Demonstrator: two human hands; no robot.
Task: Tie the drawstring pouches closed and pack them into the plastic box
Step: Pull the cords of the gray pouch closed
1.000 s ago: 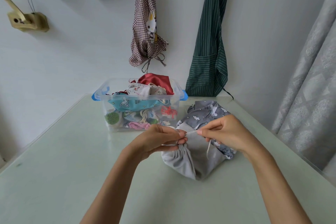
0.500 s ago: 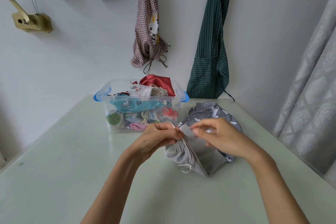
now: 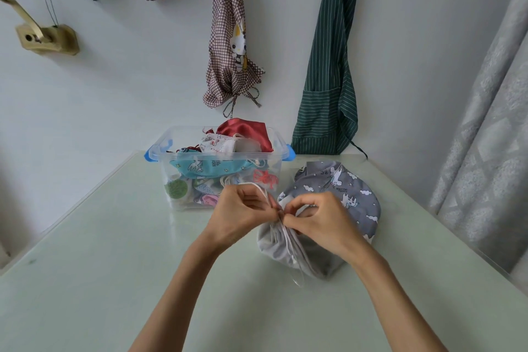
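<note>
Grey pouch (image 3: 311, 257) neck behind fingers (image 3: 288, 216)

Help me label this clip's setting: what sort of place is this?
Probably a home room, perhaps a utility corner: aprons hang on the wall, a curtain is at the right, and a box of pouches stands on the table.

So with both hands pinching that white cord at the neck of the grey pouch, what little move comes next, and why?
Probably pull the cord ends apart to snug the knot. The left hand and right hand both pinch the white cord where the grey pouch is gathered, a loop arches over the left hand, and the pouch lies on the table, not yet in the plastic box.
</note>
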